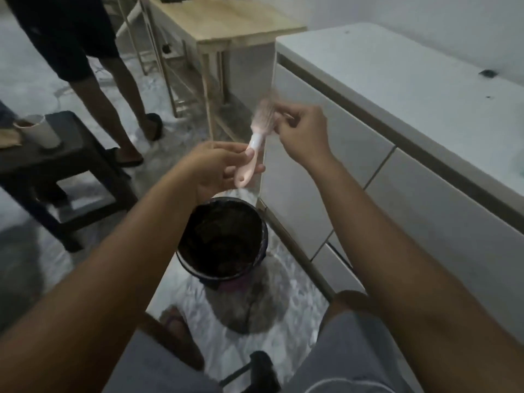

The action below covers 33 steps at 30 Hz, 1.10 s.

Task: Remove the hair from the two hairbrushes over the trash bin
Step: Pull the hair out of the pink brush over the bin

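While working on only one brush, about midway at best by judgement: no second hairbrush in view, no loose clump of hair seen falling or lying apart.

Long white drawer-fronted cabinet (326, 171) close along the right, its corner edge just behind the hands; little room to swing that way. Dark low stool (85, 177) well apart on the left, a white cup (39, 131) on it, and a bystander's bare legs (119, 89) beyond; open floor between.

Round dark lined trash bin (224, 239) on the floor between the knees, mouth open, below and slightly nearer than the brush, so pulled hair may want a short carry inward.

Left hand (218, 168) closed around the handle of the pale pink plastic hairbrush (256, 143), head raised and tilted up-right. Right hand (300, 134) pinched at the bristles, apparently on hair, though blur hides the strands.
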Each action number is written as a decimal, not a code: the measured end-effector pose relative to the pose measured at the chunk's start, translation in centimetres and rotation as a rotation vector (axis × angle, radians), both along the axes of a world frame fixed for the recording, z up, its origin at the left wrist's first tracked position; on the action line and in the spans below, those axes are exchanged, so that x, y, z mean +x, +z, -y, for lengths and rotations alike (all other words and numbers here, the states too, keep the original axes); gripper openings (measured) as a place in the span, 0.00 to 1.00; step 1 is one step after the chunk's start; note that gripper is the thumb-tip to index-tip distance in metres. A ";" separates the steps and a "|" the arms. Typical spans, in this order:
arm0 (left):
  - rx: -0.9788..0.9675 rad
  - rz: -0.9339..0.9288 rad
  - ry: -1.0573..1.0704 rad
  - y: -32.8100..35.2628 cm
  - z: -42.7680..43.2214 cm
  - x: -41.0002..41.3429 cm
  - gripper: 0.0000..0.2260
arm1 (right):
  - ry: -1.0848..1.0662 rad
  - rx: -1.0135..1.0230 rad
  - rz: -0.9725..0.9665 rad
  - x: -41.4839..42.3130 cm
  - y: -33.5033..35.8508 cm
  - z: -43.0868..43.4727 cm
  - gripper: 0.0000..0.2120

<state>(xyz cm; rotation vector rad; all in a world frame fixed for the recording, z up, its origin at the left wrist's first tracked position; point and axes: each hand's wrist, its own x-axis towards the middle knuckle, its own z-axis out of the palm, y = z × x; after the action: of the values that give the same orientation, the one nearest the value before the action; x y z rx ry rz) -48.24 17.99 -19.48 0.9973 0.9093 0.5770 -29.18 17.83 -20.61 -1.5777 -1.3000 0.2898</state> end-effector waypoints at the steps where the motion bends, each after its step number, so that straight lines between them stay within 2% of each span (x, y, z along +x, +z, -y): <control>1: -0.042 0.000 0.025 -1.1 0.4 -1.0 0.14 | 0.012 -0.024 -0.017 -1.0 -1.0 0.2 0.14; 4: -0.133 -0.028 0.079 -4.1 1.6 -3.5 0.17 | 0.073 -0.098 -0.041 -3.6 -3.8 0.8 0.14; 8: -0.209 -0.046 0.139 -7.4 2.4 -5.6 0.15 | 0.141 -0.167 -0.045 -6.1 -6.9 1.0 0.13; 13: -0.276 -0.047 0.168 -11.5 2.1 -6.1 0.12 | 0.161 -0.237 -0.011 -6.4 -10.9 -0.1 0.11; 19: -0.362 -0.060 0.231 -16.0 -0.1 -6.7 0.15 | 0.257 -0.306 -0.023 -6.4 -15.3 -3.3 0.13; 23: -0.360 -0.140 0.305 -18.8 -2.3 -7.6 0.10 | 0.363 -0.330 -0.037 -7.8 -18.9 -5.1 0.19; 26: -0.274 -0.248 0.346 -21.3 -3.0 -9.1 0.09 | 0.415 -0.309 -0.022 -9.1 -21.9 -5.4 0.22; 29: -0.206 -0.332 0.341 -24.2 -2.6 -10.2 0.11 | 0.343 -0.260 -0.033 -10.0 -25.5 -5.9 0.19; 33: -0.308 -0.338 0.355 -28.1 -2.0 -10.3 0.12 | 0.402 -0.292 0.024 -10.1 -29.3 -6.9 0.12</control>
<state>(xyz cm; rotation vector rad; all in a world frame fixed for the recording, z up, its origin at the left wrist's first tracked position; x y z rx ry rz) -58.55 20.03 -47.57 0.6649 1.4474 0.5493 -39.32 24.73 -49.91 -1.5475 -1.6480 0.7410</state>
